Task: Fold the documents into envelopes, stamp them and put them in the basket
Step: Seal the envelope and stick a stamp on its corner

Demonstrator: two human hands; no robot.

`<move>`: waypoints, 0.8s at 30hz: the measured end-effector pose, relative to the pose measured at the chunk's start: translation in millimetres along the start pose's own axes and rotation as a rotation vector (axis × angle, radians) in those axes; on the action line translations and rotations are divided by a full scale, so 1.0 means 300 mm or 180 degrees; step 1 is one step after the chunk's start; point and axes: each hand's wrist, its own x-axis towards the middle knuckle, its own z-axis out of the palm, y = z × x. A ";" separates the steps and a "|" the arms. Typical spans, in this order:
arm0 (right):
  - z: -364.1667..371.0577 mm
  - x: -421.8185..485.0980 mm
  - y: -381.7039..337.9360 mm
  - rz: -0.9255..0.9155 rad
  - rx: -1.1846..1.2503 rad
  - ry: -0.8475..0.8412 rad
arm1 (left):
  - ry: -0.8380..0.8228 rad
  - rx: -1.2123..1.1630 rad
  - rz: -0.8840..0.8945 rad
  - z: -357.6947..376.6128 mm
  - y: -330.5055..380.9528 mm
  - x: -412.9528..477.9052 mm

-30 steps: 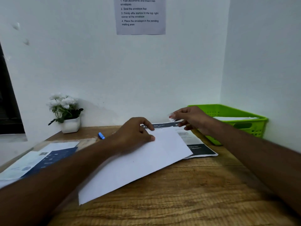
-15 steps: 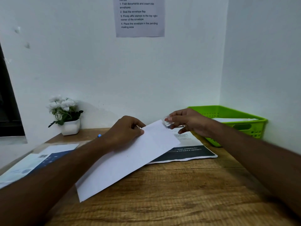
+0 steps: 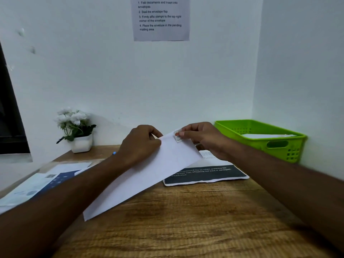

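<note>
A white envelope (image 3: 149, 174) slants across the wooden table, its far end raised. My left hand (image 3: 139, 144) grips its upper left edge. My right hand (image 3: 201, 138) pinches the envelope's top right corner, with the thumb on a small pale stamp (image 3: 177, 135). A green plastic basket (image 3: 260, 140) stands at the right against the wall, with a white envelope (image 3: 268, 135) lying inside it. A printed sheet with a dark band (image 3: 206, 173) lies flat under the raised envelope.
A white pot of white flowers (image 3: 78, 131) stands at the back left. Printed blue and white documents (image 3: 42, 183) lie at the left edge. A blue pen tip (image 3: 114, 153) shows behind my left wrist. An instruction sheet (image 3: 161, 17) hangs on the wall.
The envelope's far end has lifted off the table. My right hand has left the printed sheet and brought the stamp onto the envelope's top right corner.
</note>
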 end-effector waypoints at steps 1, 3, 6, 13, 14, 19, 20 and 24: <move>0.010 -0.003 -0.003 -0.0022 0.0055 0.0015 | -0.0004 -0.0042 0.0001 -0.002 0.004 -0.001; 0.027 -0.009 -0.008 -0.0060 0.0101 0.0040 | -0.0042 -0.0162 0.0029 0.001 0.012 -0.004; 0.046 -0.015 -0.010 -0.0085 0.0074 -0.0011 | -0.0156 -0.0361 0.0036 0.007 0.017 -0.009; 0.043 -0.019 -0.013 -0.0090 -0.0114 -0.0052 | -0.0078 -0.0543 -0.0100 0.003 0.011 -0.006; 0.043 -0.020 -0.014 -0.0110 -0.0153 -0.0035 | -0.0069 -0.0582 -0.0119 0.003 0.012 -0.006; 0.051 -0.027 -0.014 -0.0233 -0.0398 0.0080 | 0.0033 -0.0751 -0.0180 0.014 0.012 -0.012; 0.053 -0.027 -0.014 -0.0257 -0.0418 0.0102 | 0.0082 -0.0769 -0.0183 0.016 0.013 -0.013; 0.062 -0.024 -0.008 -0.0344 -0.0440 0.0231 | 0.0290 -0.0801 -0.0143 0.024 0.015 -0.014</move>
